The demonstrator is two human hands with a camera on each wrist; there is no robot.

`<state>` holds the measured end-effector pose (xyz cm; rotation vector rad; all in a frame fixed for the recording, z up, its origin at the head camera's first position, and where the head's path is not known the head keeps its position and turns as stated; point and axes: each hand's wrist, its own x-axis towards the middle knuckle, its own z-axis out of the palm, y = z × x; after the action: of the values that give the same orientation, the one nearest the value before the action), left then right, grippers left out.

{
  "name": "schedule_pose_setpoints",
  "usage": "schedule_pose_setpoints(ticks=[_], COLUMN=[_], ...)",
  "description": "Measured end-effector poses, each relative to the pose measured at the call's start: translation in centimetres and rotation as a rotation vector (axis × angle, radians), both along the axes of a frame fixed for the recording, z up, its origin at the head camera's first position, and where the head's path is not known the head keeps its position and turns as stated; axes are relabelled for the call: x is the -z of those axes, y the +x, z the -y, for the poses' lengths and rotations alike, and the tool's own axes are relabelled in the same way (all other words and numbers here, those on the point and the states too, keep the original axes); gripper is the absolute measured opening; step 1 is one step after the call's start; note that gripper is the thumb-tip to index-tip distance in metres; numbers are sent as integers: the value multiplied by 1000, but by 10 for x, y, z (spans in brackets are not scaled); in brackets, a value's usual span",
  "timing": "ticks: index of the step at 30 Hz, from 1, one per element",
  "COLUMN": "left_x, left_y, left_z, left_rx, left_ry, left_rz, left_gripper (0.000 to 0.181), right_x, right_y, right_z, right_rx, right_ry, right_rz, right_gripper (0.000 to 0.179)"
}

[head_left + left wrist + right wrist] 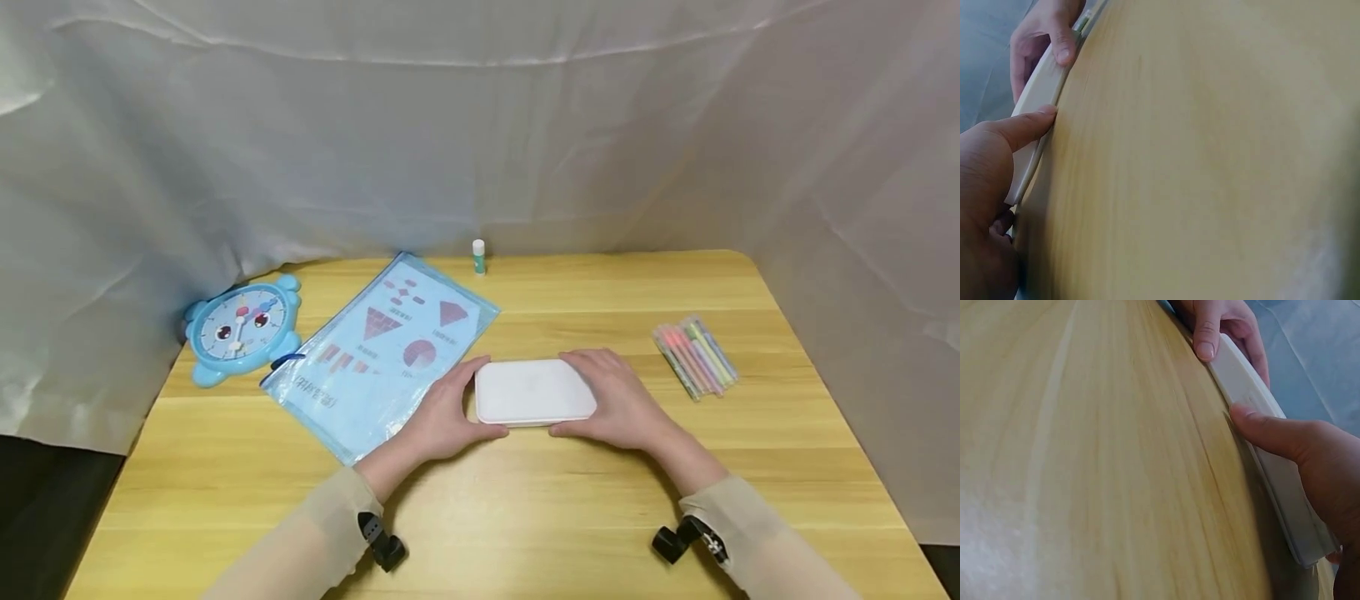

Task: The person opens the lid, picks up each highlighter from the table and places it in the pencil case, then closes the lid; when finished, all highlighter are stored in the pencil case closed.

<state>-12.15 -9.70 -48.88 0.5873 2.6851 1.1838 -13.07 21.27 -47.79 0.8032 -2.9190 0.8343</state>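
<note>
A white rectangular case with rounded corners lies flat at the middle of the wooden table, long side facing the person. My left hand grips its left end, thumb along the near side and fingers at the far corner. At the opposite end my right hand holds it the same way. Both wrist views show the thumbs pressed on the case's near side wall, low beside the tabletop. The left thumb lies near the case's lower edge. Whatever the case contains is hidden.
Left of the case lies a blue clear zip folder with printed charts. Beyond it sits a blue toy clock. A glue stick stands at the table's back edge. Several coloured pens in a clear pack lie to the right.
</note>
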Motion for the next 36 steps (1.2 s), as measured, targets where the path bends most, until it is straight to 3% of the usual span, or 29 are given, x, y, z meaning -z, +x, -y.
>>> schedule_pose_setpoints(ticks=[9, 30, 36], left_x=[-1, -6, -5], left_y=[4, -3, 0], left_z=[-4, -4, 0], left_rx=[-19, 8, 1], left_ry=[-15, -38, -25], left_rz=[28, 7, 12], left_gripper=[108, 109, 112], right_x=[3, -4, -14], right_y=[-2, -5, -8], right_z=[-1, -1, 1], right_rx=[18, 42, 29], right_ry=[-33, -29, -74], right_rz=[38, 23, 125], right_gripper=[113, 112, 99])
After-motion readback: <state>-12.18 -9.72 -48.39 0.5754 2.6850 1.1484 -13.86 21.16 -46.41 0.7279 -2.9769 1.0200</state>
